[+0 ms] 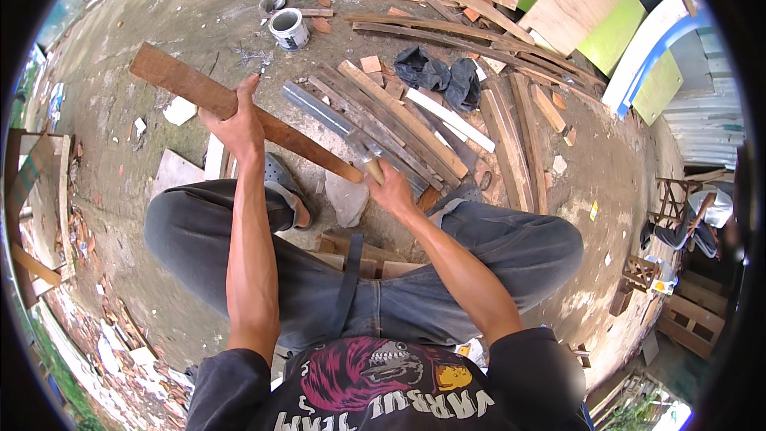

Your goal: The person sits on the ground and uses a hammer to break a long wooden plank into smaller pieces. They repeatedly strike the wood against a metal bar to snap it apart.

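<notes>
The left hand [231, 124] is closed round a long reddish-brown wooden plank [239, 110], thumb and fingers wrapped over its upper edge, the forearm running nearly straight up from the lower edge towards 12 o'clock. The plank slants from 10 o'clock down towards the centre, its lower end resting near a grey stone [348, 198] between the knees. The right hand [391, 187] grips the pale wooden handle of a broad-bladed cleaver [335, 124] (the handle mostly hidden in the fist), elbow bent, forearm angling in from 5 o'clock. The grey blade points to 11 o'clock, lying just beside the plank. A heap of wooden slats [415, 124] spreads at 1 o'clock, a small white tin [288, 29] stands at 12 o'clock, and dark cloth [437, 73] lies on the slats.
</notes>
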`<control>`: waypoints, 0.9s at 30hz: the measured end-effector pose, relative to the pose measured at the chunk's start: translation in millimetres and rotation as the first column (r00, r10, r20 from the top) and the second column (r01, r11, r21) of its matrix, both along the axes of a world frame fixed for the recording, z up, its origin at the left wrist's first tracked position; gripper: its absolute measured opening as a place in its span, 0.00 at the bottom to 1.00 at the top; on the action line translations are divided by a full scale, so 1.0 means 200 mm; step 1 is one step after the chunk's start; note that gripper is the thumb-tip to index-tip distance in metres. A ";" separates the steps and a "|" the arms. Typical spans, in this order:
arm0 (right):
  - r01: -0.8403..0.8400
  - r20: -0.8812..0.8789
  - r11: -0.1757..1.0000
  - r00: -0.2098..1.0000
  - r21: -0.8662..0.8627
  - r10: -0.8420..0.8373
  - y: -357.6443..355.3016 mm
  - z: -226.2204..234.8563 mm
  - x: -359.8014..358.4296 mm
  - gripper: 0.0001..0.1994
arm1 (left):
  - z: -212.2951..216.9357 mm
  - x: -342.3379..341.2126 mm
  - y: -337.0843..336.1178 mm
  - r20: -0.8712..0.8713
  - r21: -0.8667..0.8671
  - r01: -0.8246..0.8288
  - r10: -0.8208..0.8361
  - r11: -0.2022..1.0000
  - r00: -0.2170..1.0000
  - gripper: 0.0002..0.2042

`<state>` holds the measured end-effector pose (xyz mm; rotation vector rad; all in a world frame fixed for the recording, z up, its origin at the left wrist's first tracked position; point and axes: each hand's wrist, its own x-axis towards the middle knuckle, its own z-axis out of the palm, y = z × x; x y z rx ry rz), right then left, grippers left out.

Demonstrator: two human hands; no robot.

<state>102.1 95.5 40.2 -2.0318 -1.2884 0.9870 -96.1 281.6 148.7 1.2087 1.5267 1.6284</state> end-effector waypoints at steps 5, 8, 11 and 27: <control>-0.090 0.141 0.986 0.984 -0.141 0.110 -0.12 -0.21 0.11 0.16 | -0.09 0.01 0.05 0.009 0.056 0.057 -0.057 0.997 0.998 0.26; 0.018 -0.047 0.973 0.998 -0.228 -0.030 0.00 -0.09 0.13 0.17 | -0.11 -0.01 0.03 0.058 0.026 0.155 -0.156 0.988 0.986 0.24; 0.102 -0.178 0.988 0.977 -0.115 -0.122 0.11 0.08 0.17 0.17 | -0.03 -0.01 -0.02 0.095 -0.019 0.301 -0.298 0.953 0.950 0.21; 0.084 -0.146 0.996 0.986 0.007 -0.082 0.13 0.23 0.07 0.17 | -0.01 0.00 -0.45 0.037 0.246 0.536 -0.560 0.808 0.828 0.24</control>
